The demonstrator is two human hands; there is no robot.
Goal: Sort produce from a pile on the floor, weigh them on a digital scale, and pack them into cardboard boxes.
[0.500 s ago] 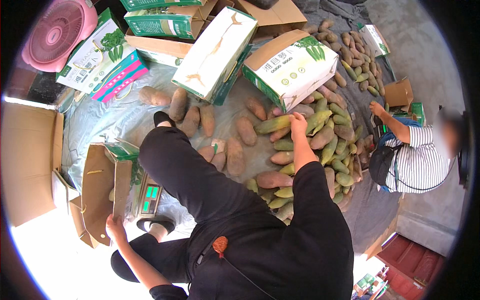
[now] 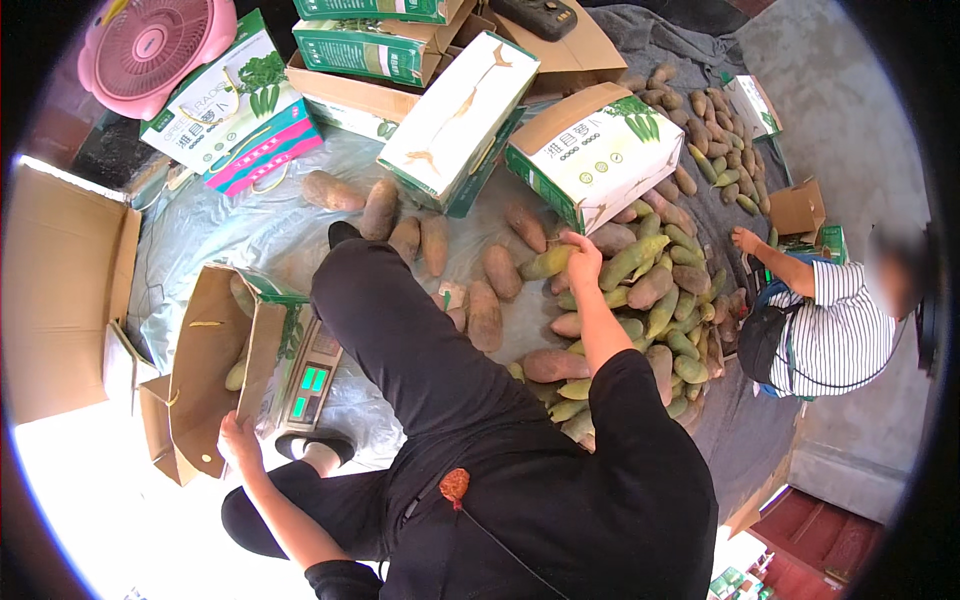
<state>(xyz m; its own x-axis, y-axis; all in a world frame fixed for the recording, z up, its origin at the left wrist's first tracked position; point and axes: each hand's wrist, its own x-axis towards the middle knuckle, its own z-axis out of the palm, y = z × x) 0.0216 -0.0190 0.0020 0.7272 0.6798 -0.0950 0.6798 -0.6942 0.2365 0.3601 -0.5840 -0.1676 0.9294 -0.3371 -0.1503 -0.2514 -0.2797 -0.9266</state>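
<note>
From my far seat, I judge the step is gripping: my right hand (image 2: 583, 265) is closed around one end of a green radish (image 2: 543, 264), right of the scale (image 2: 310, 385). The next move calls for firm hold. Left of the scale, an open box (image 2: 200, 350) contains other radishes (image 2: 236, 376); my left hand (image 2: 238, 442), fingers curled, holds its edge.
</note>
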